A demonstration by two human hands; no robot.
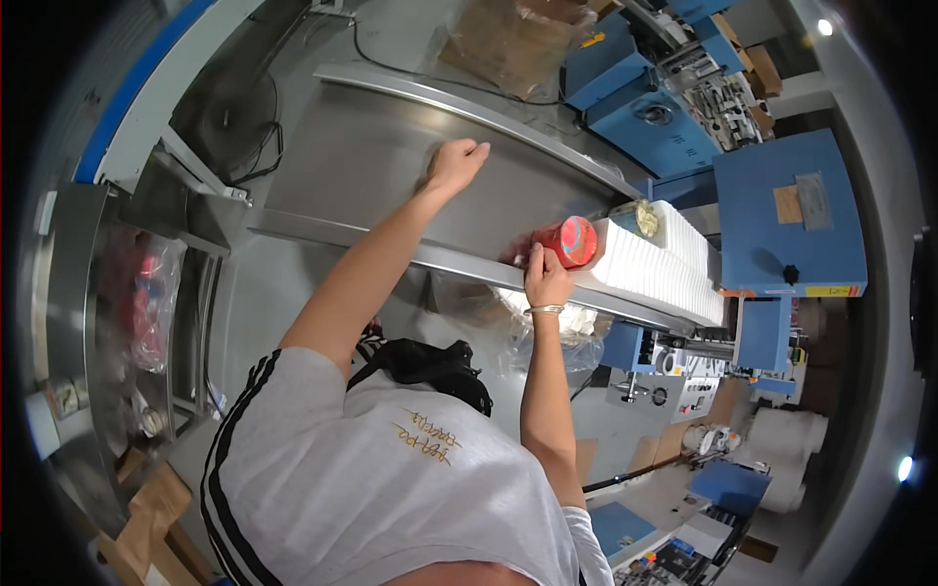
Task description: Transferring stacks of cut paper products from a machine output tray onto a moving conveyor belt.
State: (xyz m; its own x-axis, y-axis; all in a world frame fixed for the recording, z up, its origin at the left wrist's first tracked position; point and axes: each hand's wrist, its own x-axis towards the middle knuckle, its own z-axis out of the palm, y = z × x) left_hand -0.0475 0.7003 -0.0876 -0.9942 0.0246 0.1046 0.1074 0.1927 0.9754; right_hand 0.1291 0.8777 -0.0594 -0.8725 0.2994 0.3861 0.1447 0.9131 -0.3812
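Observation:
My left hand [454, 161] rests on the bare steel table [362, 166], arm stretched far forward, fingers curled under with nothing in them. My right hand [545, 280] is at the table's near rim and grips a red round pack [575, 241] lying on its side. The red pack sits at the left end of long white ribbed stacks [650, 269] that run to the right along the table. A small yellowish item [643, 217] lies on top of the white stacks.
Blue machines [782, 210] crowd the right and upper right. A plastic-wrapped cardboard box [508, 39] stands beyond the table. A clear plastic bag [547, 337] hangs under the rim. A metal rack [147, 293] with bagged red goods stands left. Cables [259, 146] lie on the floor.

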